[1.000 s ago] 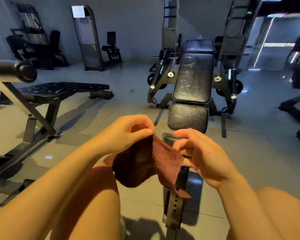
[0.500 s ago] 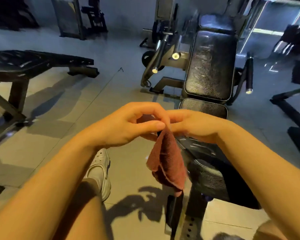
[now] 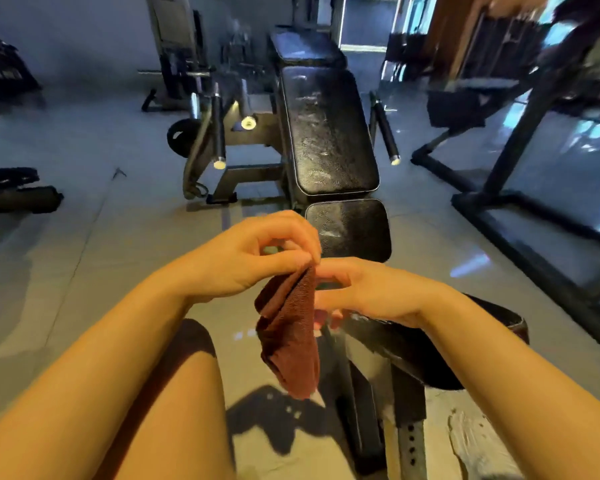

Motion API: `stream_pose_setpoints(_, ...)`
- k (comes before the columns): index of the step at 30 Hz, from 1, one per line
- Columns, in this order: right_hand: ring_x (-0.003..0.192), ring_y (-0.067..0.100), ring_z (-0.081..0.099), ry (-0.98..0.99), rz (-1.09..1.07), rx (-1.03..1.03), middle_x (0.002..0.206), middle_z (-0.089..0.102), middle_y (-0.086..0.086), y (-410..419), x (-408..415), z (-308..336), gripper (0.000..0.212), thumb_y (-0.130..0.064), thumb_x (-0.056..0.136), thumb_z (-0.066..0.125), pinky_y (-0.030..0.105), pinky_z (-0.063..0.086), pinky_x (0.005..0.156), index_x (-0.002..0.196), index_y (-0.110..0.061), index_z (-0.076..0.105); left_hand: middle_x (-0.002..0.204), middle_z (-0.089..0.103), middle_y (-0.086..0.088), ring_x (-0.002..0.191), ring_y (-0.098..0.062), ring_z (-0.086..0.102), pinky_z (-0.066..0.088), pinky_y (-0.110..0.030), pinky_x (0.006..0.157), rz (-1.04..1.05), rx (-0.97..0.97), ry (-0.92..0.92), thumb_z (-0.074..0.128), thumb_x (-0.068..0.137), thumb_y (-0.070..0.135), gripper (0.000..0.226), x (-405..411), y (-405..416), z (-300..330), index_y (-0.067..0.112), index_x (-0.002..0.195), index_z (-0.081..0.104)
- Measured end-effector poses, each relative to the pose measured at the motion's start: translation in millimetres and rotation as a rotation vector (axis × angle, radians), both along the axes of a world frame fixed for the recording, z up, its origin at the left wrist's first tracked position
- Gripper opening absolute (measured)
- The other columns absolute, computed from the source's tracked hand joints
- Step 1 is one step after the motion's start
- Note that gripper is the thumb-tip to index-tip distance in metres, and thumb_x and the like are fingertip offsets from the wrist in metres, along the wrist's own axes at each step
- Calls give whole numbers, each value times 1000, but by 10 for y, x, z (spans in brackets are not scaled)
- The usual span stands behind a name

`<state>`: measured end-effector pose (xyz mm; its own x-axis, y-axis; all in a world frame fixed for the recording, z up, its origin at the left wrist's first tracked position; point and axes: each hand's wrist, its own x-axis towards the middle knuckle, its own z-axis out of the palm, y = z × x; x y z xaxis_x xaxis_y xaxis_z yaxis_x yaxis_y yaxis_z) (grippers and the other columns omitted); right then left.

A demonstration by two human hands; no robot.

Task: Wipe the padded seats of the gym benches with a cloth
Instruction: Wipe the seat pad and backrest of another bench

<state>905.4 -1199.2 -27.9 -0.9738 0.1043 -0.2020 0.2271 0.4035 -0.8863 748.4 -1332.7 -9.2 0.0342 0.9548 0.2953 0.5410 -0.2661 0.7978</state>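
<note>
Your left hand [image 3: 253,258] pinches the top edge of the dark red terry cloth [image 3: 290,336], which hangs limp between your forearms. Your right hand [image 3: 368,292] curls loosely beside it, fingertips touching the fabric. Just beyond lies the black padded bench seat [image 3: 349,228], with its long backrest pad [image 3: 328,133] behind it.

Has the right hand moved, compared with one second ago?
Yes. The right hand has closed in leftward to the left hand at the cloth.
</note>
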Motion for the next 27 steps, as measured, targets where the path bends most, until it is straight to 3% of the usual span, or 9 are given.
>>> stream_pose_setpoints(5, 83, 18, 62, 78, -340, 114, 98, 67, 10, -293, 50, 48, 11, -17, 94, 62, 18, 51, 69, 100, -10, 69, 100, 61, 10, 92, -12, 64, 52, -23, 80, -151, -31, -69, 59, 86, 33, 10, -253, 88, 59, 27, 89, 67)
stream_pose_setpoints(9, 90, 14, 66, 211, -663, 228, 95, 71, 3, -526, -3, 79, 14, -21, 87, 71, 30, 55, 85, 93, -8, 69, 91, 65, 10, 87, -11, 66, 53, -24, 77, -208, -40, -113, 61, 91, 19, 8, -424, 135, 99, 13, 93, 65)
stream_pose_setpoints(11, 88, 16, 67, 233, -795, 243, 94, 71, 7, -669, -38, 141, 15, -21, 89, 68, 34, 54, 82, 90, -7, 63, 88, 65, 9, 85, -12, 66, 55, -29, 78, -223, -65, -109, 54, 95, 14, 10, -518, 131, 124, 14, 94, 64)
stream_pose_setpoints(14, 84, 28, 68, 200, -920, 245, 90, 69, 15, -829, -74, 169, 21, -35, 90, 65, 38, 53, 78, 87, -17, 56, 83, 65, 8, 80, -9, 63, 53, -28, 73, -273, -93, -139, 49, 98, 17, 12, -666, 112, 170, 17, 96, 61)
stream_pose_setpoints(16, 82, 24, 70, 163, -912, 231, 90, 71, 9, -888, -104, 163, 20, -39, 88, 66, 41, 54, 80, 89, -21, 58, 82, 65, 1, 78, -10, 61, 51, -26, 69, -301, -87, -203, 49, 98, 19, 15, -765, 139, 212, 23, 92, 62)
stream_pose_setpoints(18, 82, 16, 68, 87, -884, 204, 90, 71, 1, -908, -143, 101, 13, -29, 90, 67, 40, 54, 83, 92, -17, 62, 87, 64, -11, 80, -15, 60, 51, -31, 72, -314, -75, -221, 49, 99, 21, 21, -874, 238, 223, 30, 86, 63)
stream_pose_setpoints(21, 92, 14, 67, -49, -894, 221, 96, 70, -3, -871, -214, -111, 6, -23, 92, 65, 41, 54, 93, 86, -19, 66, 91, 66, -8, 83, -18, 59, 47, -31, 73, -363, -71, -236, 53, 98, 24, 15, -1019, 451, 134, 28, 87, 64)
stream_pose_setpoints(24, 90, 10, 66, -91, -1039, 316, 93, 69, -7, -774, -266, -277, 9, -31, 92, 63, 40, 55, 88, 83, -28, 66, 88, 68, -1, 80, -11, 64, 48, -17, 66, -401, -77, -259, 54, 98, 18, 17, -1141, 693, -44, 25, 86, 64)
stream_pose_setpoints(27, 85, 6, 62, -214, -1139, 442, 88, 67, -9, -706, -232, -369, 8, -34, 93, 61, 30, 54, 82, 85, -34, 63, 94, 70, -3, 88, -15, 67, 52, -24, 75, -470, -106, -272, 60, 94, 26, 10, -1250, 922, -243, 27, 85, 64)
